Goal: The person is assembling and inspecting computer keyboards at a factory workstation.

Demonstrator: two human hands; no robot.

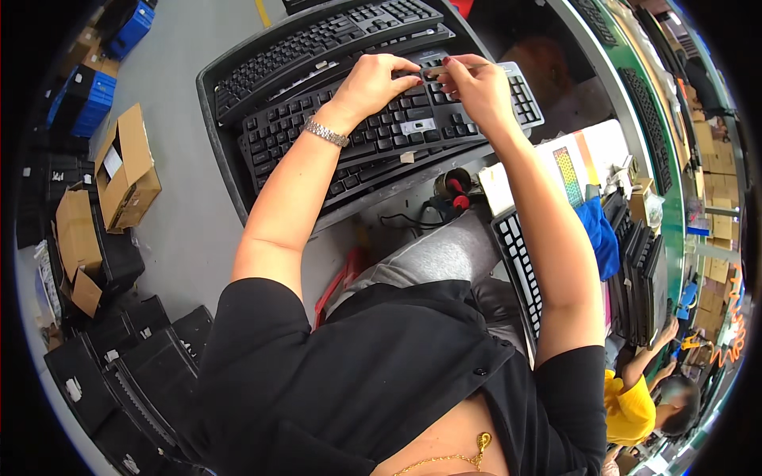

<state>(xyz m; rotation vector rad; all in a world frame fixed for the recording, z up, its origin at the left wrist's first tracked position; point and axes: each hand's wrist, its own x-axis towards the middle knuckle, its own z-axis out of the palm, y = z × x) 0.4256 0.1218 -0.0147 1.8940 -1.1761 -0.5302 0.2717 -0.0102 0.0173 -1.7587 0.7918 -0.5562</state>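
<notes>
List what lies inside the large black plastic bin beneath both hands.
Inside the large black plastic bin are several overlapping black rectangular keyboards. The left hand and right hand hide part of one. Whatever lies beneath the keyboards is covered.

An open cardboard box (136, 198) stands near a blue crate (97, 101) on the left, with a blue cloth (597, 236), a coiled orange cord (733, 337) and a yellow-shirted person (633, 414) on the right.
</notes>
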